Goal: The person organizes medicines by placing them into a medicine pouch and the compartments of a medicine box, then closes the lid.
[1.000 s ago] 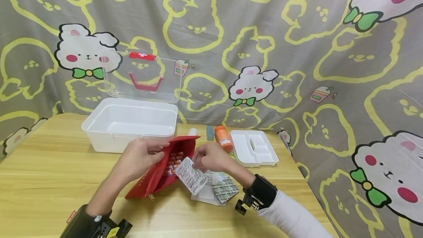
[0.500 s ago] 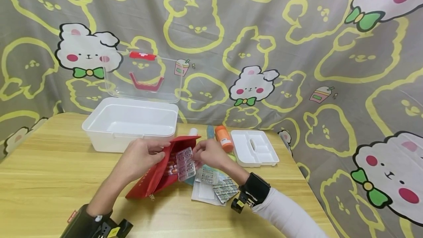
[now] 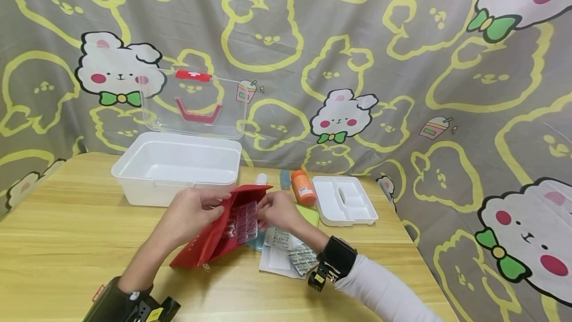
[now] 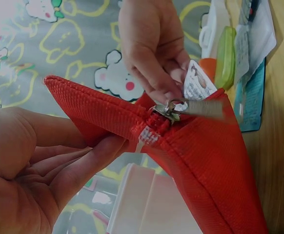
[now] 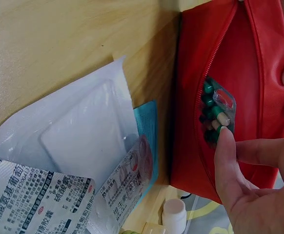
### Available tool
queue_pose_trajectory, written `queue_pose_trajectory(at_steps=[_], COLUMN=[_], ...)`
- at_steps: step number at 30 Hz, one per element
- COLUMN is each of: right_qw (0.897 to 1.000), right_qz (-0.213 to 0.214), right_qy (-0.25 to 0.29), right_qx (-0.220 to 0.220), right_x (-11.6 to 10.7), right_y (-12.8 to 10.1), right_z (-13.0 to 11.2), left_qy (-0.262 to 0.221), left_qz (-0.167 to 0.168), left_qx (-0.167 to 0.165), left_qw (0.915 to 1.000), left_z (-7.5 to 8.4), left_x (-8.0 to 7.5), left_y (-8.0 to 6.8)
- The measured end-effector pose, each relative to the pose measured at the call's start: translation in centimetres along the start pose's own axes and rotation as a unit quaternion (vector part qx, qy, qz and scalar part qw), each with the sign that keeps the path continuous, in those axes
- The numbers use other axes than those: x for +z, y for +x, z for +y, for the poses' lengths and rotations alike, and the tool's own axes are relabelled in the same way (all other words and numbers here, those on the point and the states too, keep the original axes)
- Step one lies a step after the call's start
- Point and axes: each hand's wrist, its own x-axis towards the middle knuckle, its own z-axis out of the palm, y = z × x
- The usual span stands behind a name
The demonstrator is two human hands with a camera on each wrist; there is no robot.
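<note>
My left hand (image 3: pixel 191 212) pinches the upper edge of a red zip pouch (image 3: pixel 210 242), holding its mouth open; in the left wrist view the fabric (image 4: pixel 205 170) lies between thumb and fingers. At that mouth my right hand (image 3: pixel 279 210) pinches a clear blister pack (image 3: pixel 247 222) by its right edge. The right wrist view shows green and cream capsules in the blister pack (image 5: pixel 215 109), partly inside the pouch, with my thumb on its edge. A foil corner (image 4: pixel 199 84) shows beside my right fingers in the left wrist view. More capsules lie deeper in the pouch, partly hidden.
A white box (image 3: pixel 174 163) with its clear lid raised stands behind the pouch. Foil blister packs (image 3: pixel 304 258) and a white packet (image 3: pixel 273 261) lie right of the pouch. Behind them are an orange bottle (image 3: pixel 303 188), a white divided tray (image 3: pixel 344 200) and a white-capped bottle (image 3: pixel 261 179).
My right hand has turned the blister pack upright and carried it left into the pouch's mouth. My left hand stays on the pouch.
</note>
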Motion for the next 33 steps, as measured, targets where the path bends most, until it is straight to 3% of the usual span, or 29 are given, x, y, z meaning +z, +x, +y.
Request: queue_pose_trajectory(at_steps=[10, 18, 33], right_qw=[1.000, 0.999, 0.999], right_qz=[-0.012, -0.020, -0.024], right_qy=[0.012, -0.012, -0.039], right_qx=[-0.009, -0.025, -0.018], right_x=[0.8, 1.4, 2.3], right_y=[0.2, 0.2, 0.3], right_z=[0.5, 0.7, 0.6], left_qy=[-0.008, -0.013, -0.009], left_qz=[-0.001, -0.001, 0.002], left_qx=[-0.004, -0.008, -0.006], left_qw=[1.0000, 0.9999, 0.9999], left_z=[0.0, 0.0, -0.1], left_x=[0.0, 0.0, -0.1], left_y=[-0.1, -0.1, 0.0])
